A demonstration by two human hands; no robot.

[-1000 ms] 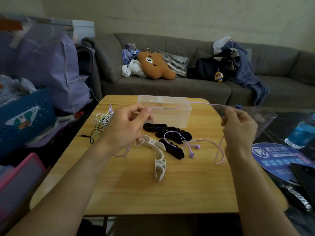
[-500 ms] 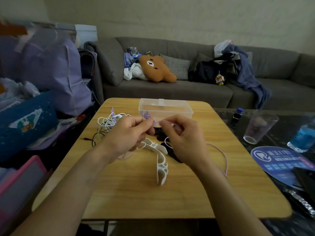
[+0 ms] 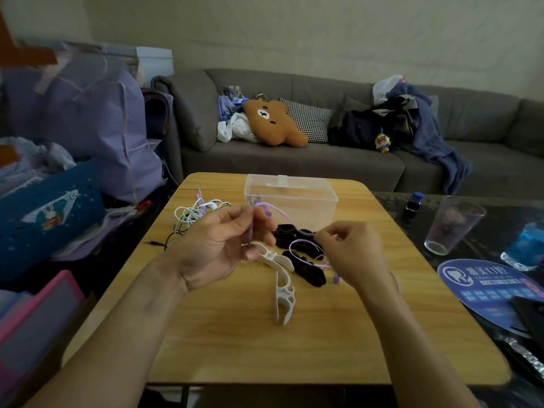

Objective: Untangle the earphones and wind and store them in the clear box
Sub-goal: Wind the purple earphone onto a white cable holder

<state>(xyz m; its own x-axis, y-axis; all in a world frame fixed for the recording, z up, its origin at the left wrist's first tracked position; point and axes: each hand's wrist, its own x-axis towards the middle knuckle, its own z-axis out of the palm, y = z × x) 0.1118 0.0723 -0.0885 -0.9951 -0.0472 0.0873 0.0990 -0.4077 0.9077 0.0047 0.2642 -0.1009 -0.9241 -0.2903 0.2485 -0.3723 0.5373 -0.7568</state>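
Above the middle of the wooden table [image 3: 294, 348], my left hand [image 3: 217, 245] pinches a thin purple earphone cable [image 3: 306, 245] between thumb and fingers. My right hand [image 3: 351, 251] pinches the same cable a little to the right, and the cable loops down over black winders [image 3: 303, 254] to a purple earbud [image 3: 337, 278]. The clear box [image 3: 290, 201] stands open just behind my hands. A tangle of white, green and black earphones [image 3: 197, 216] lies to the left of the box.
Two white cable winders [image 3: 282, 287] lie under and in front of my hands. A clear cup [image 3: 452, 228], a small dark bottle [image 3: 413, 206] and a blue bottle [image 3: 527, 245] stand on the dark table at right. A sofa runs behind; bags are piled at left.
My right hand pulled out wide to the right a second ago, came in next to the left hand, and now has drawn slightly right and lower with the cable. The left hand stayed near the box.
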